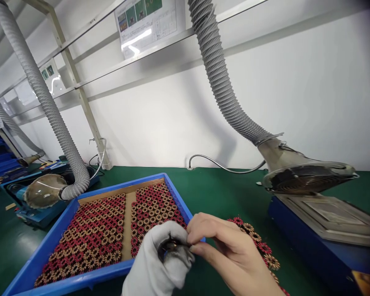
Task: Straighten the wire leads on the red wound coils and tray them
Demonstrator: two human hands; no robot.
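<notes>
The small dark part (164, 249) sits within the gloved left hand (157, 261), the nearer one, whose fingers curl closed around it, while the right hand's (231, 250) fingertips pinch together just right of it, on what I cannot tell.

On my green bench (216, 191), a blue tray (180, 200) stands short of the back edge; loose red-and-tan rings (264, 248) lie right of it, beside a blue-sided unit (299, 240); a teal machine (45, 216) stands left.
</notes>
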